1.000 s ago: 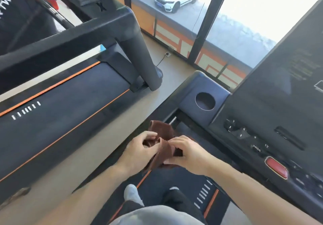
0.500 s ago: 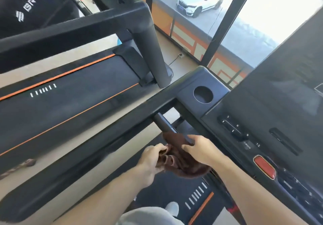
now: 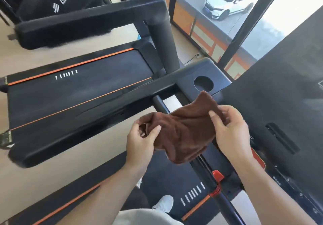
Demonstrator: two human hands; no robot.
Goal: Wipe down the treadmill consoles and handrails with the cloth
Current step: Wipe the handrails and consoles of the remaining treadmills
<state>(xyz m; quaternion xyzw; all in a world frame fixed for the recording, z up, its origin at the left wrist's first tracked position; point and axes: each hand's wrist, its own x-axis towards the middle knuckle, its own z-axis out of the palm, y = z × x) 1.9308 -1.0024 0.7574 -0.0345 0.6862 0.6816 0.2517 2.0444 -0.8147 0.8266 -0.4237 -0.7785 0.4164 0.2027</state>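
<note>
While both hands work it mid-air, the brown cloth point(image 3: 183, 133) hangs bunched above the near treadmill's handrail point(image 3: 108, 112), just left of the console point(image 3: 279, 102). Left hand point(image 3: 141, 140) pinches its left edge w/ curled fingers; right hand point(image 3: 230, 130) grips the right side, thumb on top.
</note>
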